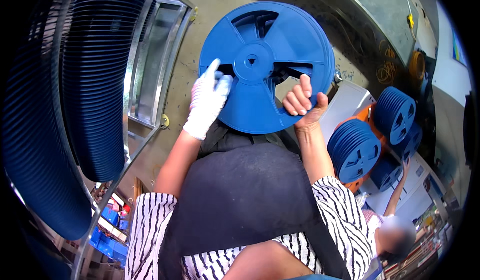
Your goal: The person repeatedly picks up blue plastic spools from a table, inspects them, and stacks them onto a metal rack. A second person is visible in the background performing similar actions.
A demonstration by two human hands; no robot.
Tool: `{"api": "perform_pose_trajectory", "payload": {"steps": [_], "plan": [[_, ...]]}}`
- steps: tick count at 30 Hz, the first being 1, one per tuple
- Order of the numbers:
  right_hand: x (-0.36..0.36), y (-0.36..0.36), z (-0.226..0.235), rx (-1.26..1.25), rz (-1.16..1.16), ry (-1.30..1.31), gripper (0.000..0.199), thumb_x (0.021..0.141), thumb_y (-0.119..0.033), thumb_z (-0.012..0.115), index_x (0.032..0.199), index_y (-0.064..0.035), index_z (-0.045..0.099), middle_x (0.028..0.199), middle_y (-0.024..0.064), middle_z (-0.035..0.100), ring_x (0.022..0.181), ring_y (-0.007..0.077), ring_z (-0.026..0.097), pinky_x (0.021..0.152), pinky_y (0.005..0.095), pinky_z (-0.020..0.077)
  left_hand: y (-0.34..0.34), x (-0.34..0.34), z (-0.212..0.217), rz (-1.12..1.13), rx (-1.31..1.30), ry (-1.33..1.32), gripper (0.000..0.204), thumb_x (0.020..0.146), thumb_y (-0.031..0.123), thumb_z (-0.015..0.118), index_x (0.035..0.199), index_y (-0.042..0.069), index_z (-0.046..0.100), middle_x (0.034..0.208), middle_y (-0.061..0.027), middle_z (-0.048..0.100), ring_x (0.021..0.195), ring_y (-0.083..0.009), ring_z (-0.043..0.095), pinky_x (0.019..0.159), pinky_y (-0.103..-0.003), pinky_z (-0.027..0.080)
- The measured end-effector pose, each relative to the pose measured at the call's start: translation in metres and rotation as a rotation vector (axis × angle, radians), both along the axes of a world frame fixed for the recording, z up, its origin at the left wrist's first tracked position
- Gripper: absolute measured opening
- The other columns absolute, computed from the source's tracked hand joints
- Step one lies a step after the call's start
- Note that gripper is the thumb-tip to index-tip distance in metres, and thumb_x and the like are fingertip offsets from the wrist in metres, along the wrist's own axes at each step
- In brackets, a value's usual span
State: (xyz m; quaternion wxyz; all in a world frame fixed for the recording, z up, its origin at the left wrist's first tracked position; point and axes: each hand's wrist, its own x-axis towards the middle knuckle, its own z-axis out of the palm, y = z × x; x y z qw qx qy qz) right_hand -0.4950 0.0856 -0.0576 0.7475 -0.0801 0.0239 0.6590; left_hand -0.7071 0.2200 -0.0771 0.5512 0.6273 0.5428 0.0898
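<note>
A large blue plastic reel [265, 65] with spoke-shaped cut-outs is held up in front of me. My left hand [207, 100], in a white glove, grips its left edge with the fingers hooked into a cut-out. On the lower right rim sits my bare right hand [302, 102], fingers curled through another opening. Both forearms rise from my striped sleeves and dark apron.
Long rows of stacked blue reels [90, 80] fill a metal rack [150, 65] on the left. More blue reel stacks [355, 150] stand on an orange cart at the right, where another person [395, 230] reaches toward them. Blue bins [107, 242] sit at lower left.
</note>
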Motion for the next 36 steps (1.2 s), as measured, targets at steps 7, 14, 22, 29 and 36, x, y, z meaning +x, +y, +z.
{"api": "perform_pose_trajectory", "payload": {"steps": [7,14,22,29,36], "plan": [[-0.050,0.031,0.043,-0.479,0.158,-0.565,0.050,0.079,-0.035,0.073,0.109,0.0000,0.054,0.087,0.0131,0.066,0.083,0.0268,0.066,0.082,0.0391,0.0509,0.004,0.019,-0.023,0.080,-0.511,-0.455,0.102,0.075,0.020,0.078,0.151,0.004,0.013,0.135,-0.0205,0.047,0.120,-0.0304,0.051,0.100,-0.036,0.042],[-0.019,0.001,-0.004,-0.617,-0.134,-0.336,0.035,0.096,-0.036,0.054,0.101,-0.0018,0.058,0.066,-0.0013,0.044,0.061,0.0109,0.043,0.063,0.0282,0.0410,0.026,-0.060,-0.020,0.367,-1.388,-1.201,0.084,0.080,0.035,0.070,0.143,0.000,0.027,0.112,-0.0197,0.055,0.105,-0.0303,0.058,0.088,-0.042,0.053],[-0.007,-0.035,-0.003,-0.483,-0.269,-0.118,0.043,0.094,-0.047,0.053,0.089,-0.0051,0.050,0.060,-0.0022,0.040,0.051,0.0092,0.036,0.052,0.0253,0.0315,0.033,-0.062,0.007,0.476,-1.210,-1.334,0.085,0.081,0.040,0.069,0.141,-0.004,0.028,0.119,-0.0252,0.048,0.097,-0.0291,0.058,0.089,-0.044,0.050],[0.004,-0.060,-0.007,-0.338,-0.267,-0.054,0.049,0.085,-0.054,0.064,0.078,-0.0096,0.045,0.052,-0.0059,0.037,0.044,0.0071,0.035,0.047,0.0232,0.0306,0.041,-0.076,0.017,0.534,-1.159,-1.279,0.084,0.085,0.041,0.064,0.144,-0.003,0.025,0.128,-0.0231,0.044,0.098,-0.0258,0.052,0.090,-0.041,0.044],[0.009,-0.063,-0.007,-0.134,-0.315,0.022,0.045,0.086,-0.049,0.065,0.074,-0.0102,0.046,0.050,-0.0053,0.042,0.042,0.0047,0.039,0.043,0.0205,0.0322,0.068,-0.114,0.021,0.292,-1.046,-1.243,0.086,0.081,0.033,0.071,0.142,-0.006,0.025,0.131,-0.0208,0.041,0.103,-0.0238,0.049,0.100,-0.040,0.040]]}}
